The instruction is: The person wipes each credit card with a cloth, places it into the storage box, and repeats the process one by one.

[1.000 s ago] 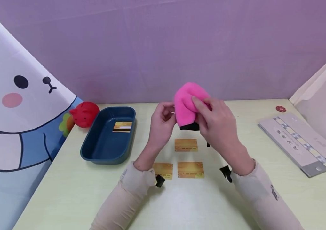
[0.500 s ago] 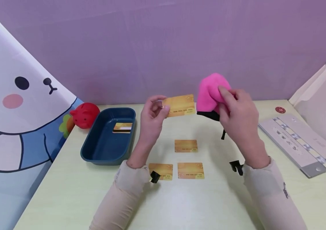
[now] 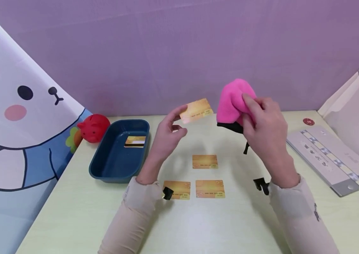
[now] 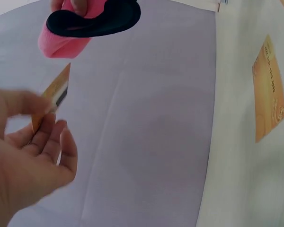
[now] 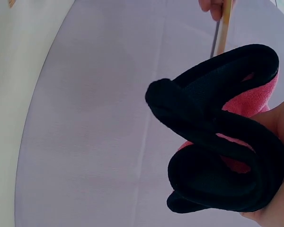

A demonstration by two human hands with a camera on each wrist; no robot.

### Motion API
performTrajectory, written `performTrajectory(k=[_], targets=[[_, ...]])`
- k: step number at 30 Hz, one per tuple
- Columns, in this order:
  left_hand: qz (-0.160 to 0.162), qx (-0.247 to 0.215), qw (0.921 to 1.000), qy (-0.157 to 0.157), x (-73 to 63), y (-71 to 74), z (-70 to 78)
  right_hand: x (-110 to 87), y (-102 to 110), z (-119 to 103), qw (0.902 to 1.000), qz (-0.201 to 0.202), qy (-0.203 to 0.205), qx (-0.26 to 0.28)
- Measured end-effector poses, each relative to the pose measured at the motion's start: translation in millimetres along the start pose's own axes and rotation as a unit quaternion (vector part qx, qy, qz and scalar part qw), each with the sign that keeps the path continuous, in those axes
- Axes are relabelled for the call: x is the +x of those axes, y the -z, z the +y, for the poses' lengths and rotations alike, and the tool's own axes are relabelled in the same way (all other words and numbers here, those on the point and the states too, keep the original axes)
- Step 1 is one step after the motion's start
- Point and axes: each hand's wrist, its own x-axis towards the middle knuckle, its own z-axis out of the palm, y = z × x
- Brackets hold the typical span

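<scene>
Plainly, the left hand (image 3: 165,139) pinches a flat golden card (image 3: 197,110) and the right hand (image 3: 268,130) grips folded, black-rimmed pink plush (image 3: 229,102).

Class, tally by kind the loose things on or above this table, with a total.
Gold cards: 5
Pink cloth item: 1
Blue tray: 1
Red pig: 1
Red disc: 1
Grey flat object: 1
Total: 10
</scene>
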Motion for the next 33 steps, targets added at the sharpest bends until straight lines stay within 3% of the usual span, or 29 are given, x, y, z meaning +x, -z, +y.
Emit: performTrajectory(k=[4,11,19,27,33], targets=[[0.025,0.029,0.9992,-0.004,-0.5,-3.4,-2.3,0.0,0,0,1.0,0.007,0.0,0.003],[0.05,0.018,0.9985,-0.015,-2.2,-6.4,-4.9,-0.7,1,0,0.9999,0.01,0.007,0.001],[0.086,0.032,0.9957,0.011,-3.5,-6.6,-2.2,-0.7,3,-1,0.9996,0.024,0.011,0.006],[0.09,-0.023,0.9957,0.008,-1.8,-9.6,-5.9,-0.2,4,-3,0.9993,0.03,0.012,0.021],[0.096,-0.046,0.9938,-0.033,-2.2,-13.1,-7.8,0.3,6,-12,0.9987,0.034,0.026,0.028]])
